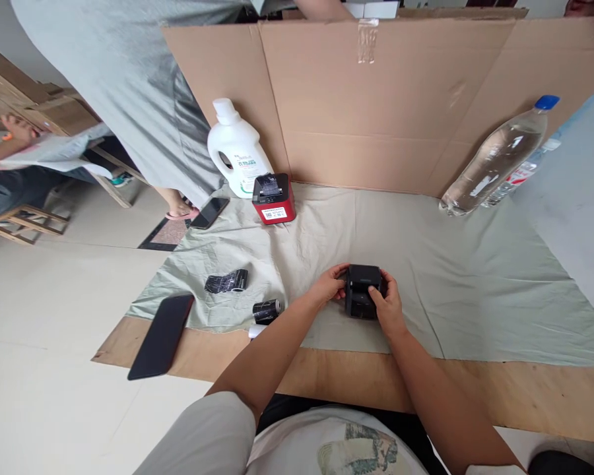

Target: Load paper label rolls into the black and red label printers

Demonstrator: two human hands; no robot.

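A small black box-shaped device sits on the pale green cloth in the middle of the table. My left hand grips its left side. My right hand holds its right side, with the thumb pressed on its top front. To the left lie a black wrapped roll and a smaller black roll near the cloth's front edge.
A red and black device, a white jug and a phone stand at the back left. A dark phone lies at the front left. A clear water bottle leans at the back right against a cardboard wall. A person in grey stands at left.
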